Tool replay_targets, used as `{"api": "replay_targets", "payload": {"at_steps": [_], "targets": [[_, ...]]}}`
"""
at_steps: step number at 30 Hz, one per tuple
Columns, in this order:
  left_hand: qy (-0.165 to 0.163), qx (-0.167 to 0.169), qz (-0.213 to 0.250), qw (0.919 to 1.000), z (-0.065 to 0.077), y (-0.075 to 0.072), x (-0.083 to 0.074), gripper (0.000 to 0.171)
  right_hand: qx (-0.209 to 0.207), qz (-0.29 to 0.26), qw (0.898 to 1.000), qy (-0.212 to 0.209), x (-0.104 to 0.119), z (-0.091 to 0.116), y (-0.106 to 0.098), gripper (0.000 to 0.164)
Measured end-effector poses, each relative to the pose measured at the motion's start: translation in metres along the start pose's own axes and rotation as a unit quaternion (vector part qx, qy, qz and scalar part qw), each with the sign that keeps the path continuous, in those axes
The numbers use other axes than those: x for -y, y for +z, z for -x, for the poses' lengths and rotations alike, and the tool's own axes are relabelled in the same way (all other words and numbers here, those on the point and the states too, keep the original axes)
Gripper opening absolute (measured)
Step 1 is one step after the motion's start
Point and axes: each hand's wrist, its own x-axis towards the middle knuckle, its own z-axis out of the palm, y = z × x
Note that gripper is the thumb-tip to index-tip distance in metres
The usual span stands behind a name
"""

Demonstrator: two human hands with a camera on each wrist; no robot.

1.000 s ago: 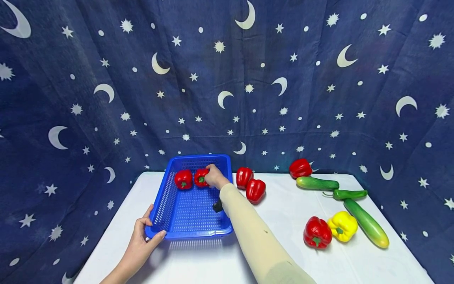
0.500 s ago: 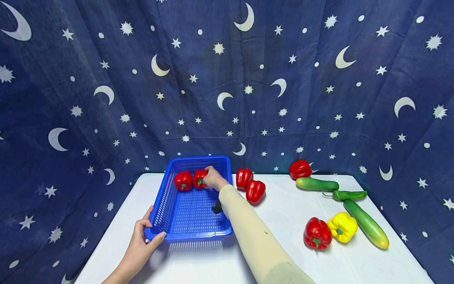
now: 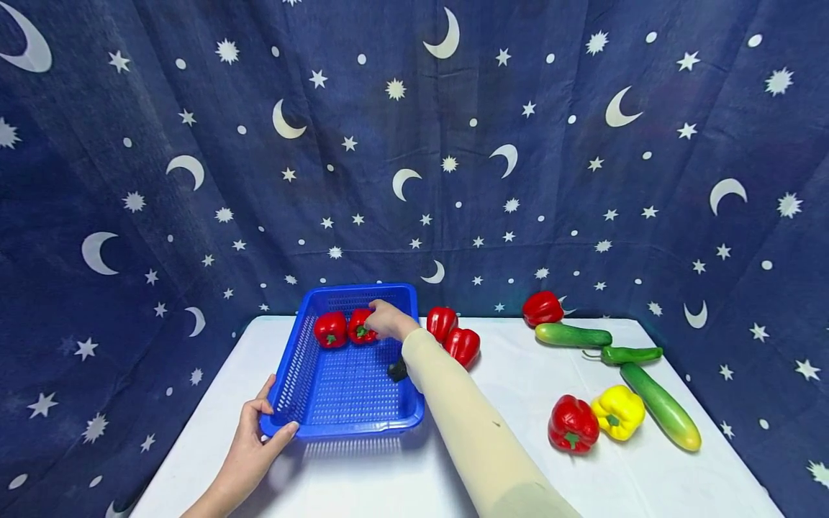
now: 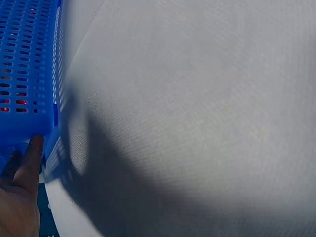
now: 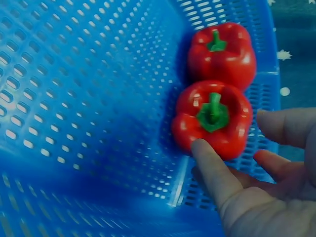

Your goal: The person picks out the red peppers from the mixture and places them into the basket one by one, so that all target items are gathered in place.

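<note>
A blue plastic basket (image 3: 346, 430) holds two red bell peppers at its far end. The left bell pepper (image 3: 331, 330) sits beside the right bell pepper (image 5: 212, 123); they touch in the right wrist view. My right hand (image 3: 391, 321) reaches in at the right pepper, its fingers spread. One fingertip (image 5: 200, 148) touches that pepper's side, while the other fingers stand apart from it. My left hand (image 3: 251, 439) grips the basket's near left corner, thumb on the front rim and fingers at the left side. The left wrist view shows fingers (image 4: 30, 160) against the basket wall.
Right of the basket lie two red peppers (image 3: 463, 347). Farther right are a red pepper (image 3: 542, 309), a cucumber (image 3: 573, 335), a green chili (image 3: 631, 355), a larger cucumber (image 3: 660, 406), a yellow pepper (image 3: 618, 412) and another red pepper (image 3: 573, 424). A starry curtain (image 3: 453, 180) hangs behind the table.
The right pepper in the basket has shifted slightly left, against the other one. My right hand's fingers have loosened from it. My left hand keeps its hold on the basket corner.
</note>
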Motion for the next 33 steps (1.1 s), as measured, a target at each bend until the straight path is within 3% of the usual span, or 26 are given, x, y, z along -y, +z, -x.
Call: {"api": "replay_targets", "payload": {"at_steps": [14,25,33], "targets": [[0.013,-0.003,0.000,0.9999,-0.001,0.001,0.001,0.043,0.081,-0.026,0.994,-0.069,0.020,0.021,-0.034,0.051],[0.005,-0.003,0.003,1.0000,-0.001,0.000,0.000,0.045,0.102,-0.012,0.989,-0.103,0.026,0.041,-0.054,0.049],[-0.011,0.001,-0.005,0.9999,-0.001,-0.001,0.000,0.045,0.102,0.018,0.985,-0.137,0.024,0.058,-0.080,0.050]]}}
